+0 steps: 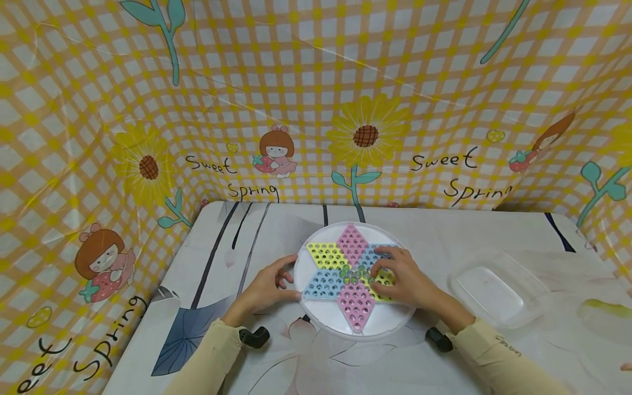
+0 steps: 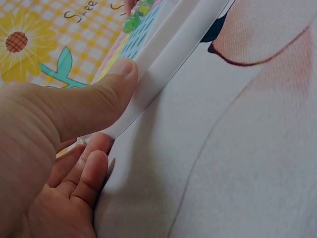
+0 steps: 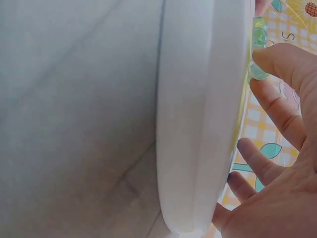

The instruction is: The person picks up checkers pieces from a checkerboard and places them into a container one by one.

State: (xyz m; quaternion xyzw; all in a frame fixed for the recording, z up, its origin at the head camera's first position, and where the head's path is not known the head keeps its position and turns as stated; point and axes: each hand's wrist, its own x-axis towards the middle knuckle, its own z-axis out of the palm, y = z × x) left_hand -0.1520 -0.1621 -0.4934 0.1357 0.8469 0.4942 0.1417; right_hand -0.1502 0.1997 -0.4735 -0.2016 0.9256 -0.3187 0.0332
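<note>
A round white Chinese checkers board (image 1: 316, 318) lies on the table, its star points pink, yellow and blue. Green glass marbles (image 1: 351, 273) cluster at the star's centre. My left hand (image 1: 266, 285) rests at the board's left edge. In the left wrist view its thumb (image 2: 116, 82) lies on the white rim, and the other fingertips touch low at the side. Over the right part of the star, my right hand (image 1: 407, 277) pinches a marble (image 3: 258, 71) between thumb and index finger. Its other fingers spread over the board, close to the surface.
A clear plastic box (image 1: 494, 293) stands on the table to the right of the board. The table is covered with a pale printed cloth (image 1: 276, 351). Yellow checked fabric (image 1: 316, 82) hangs as a wall behind and at both sides.
</note>
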